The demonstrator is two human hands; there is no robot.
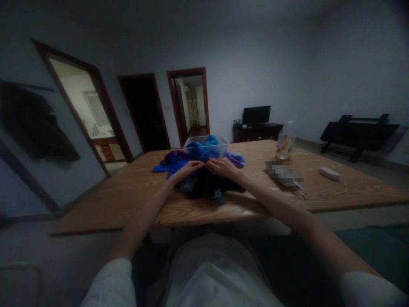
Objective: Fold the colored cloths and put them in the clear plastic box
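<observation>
**Two hands on a dark, crumpled garment**

Head view: both hands meet at the far edge of a dark garment that lies bunched on the wooden table, near its front edge. The left hand and right hand rest on it with fingers bent down and fingertips almost touching. The dim, blurred picture does not show whether they have pinched the cloth. A blue garment lies just beside the left hand. Behind the hands stands a clear plastic tub holding blue cloth, with a purple cloth against its right side. A bottle stands well apart to the right.

The dark garment looks soft, light and limp. It is not fragile, but it should sag and trail if lifted at one spot. A pinch at two separated points along an edge or seam would likely control it best.
</observation>
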